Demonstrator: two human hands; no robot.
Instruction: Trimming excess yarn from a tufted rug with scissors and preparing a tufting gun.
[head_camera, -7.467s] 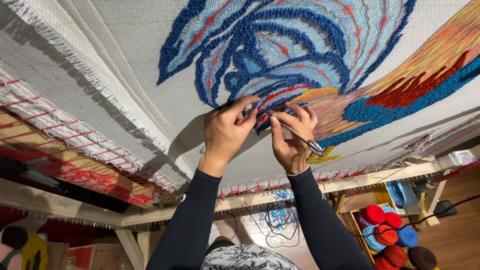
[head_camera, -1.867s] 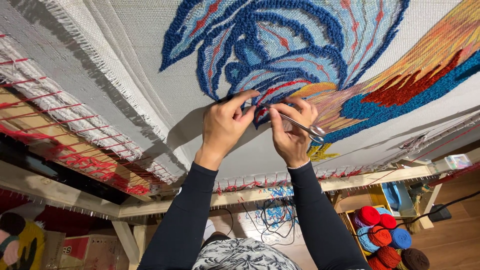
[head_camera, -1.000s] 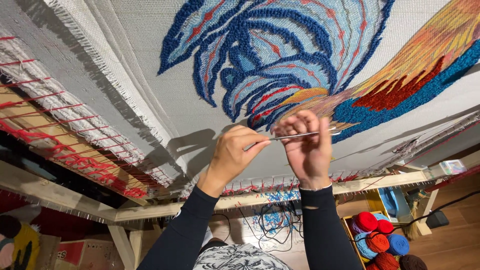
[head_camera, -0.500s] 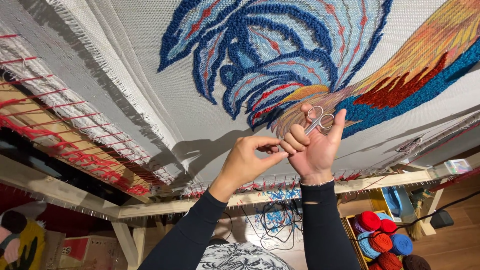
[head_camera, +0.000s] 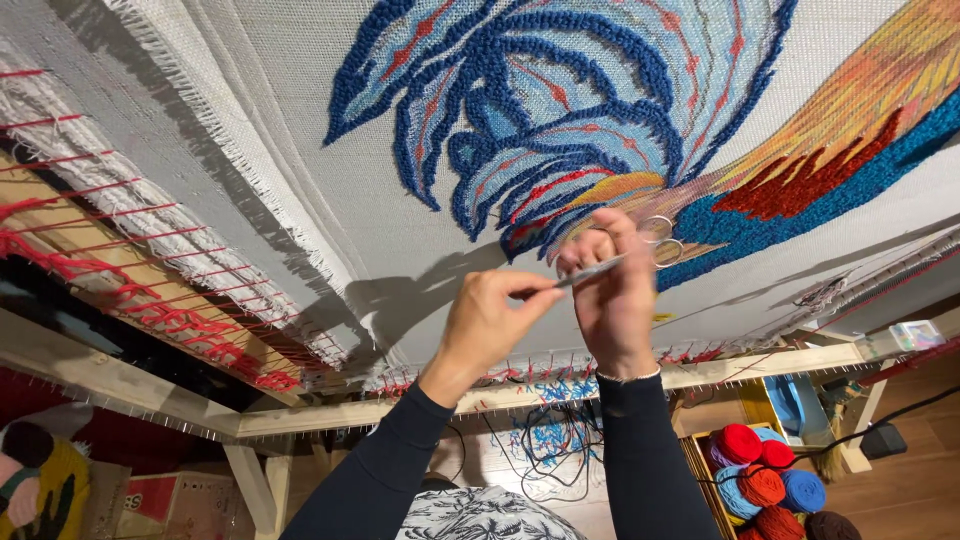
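Observation:
My right hand (head_camera: 618, 305) grips small silver scissors (head_camera: 603, 267), their finger rings up beside my fingers and the blades pointing left. My left hand (head_camera: 488, 322) pinches the tip of the blades between thumb and forefinger. Both hands are held a little off the stretched white tufting cloth (head_camera: 300, 130), below the lower edge of its blue, red and orange looped yarn design (head_camera: 560, 110). Both arms wear dark long sleeves.
The cloth is pinned to a wooden frame (head_camera: 760, 365) and laced at the left with red yarn (head_camera: 150, 300). Below it at the right stands a crate of red, blue and orange yarn balls (head_camera: 760, 475). A cardboard box (head_camera: 150, 500) and a plush toy (head_camera: 35, 480) sit lower left.
Both hands have come away from the tufted design and dropped lower. The scissors have swung from pointing at the rug to lying sideways, and my left fingers now pinch their tip.

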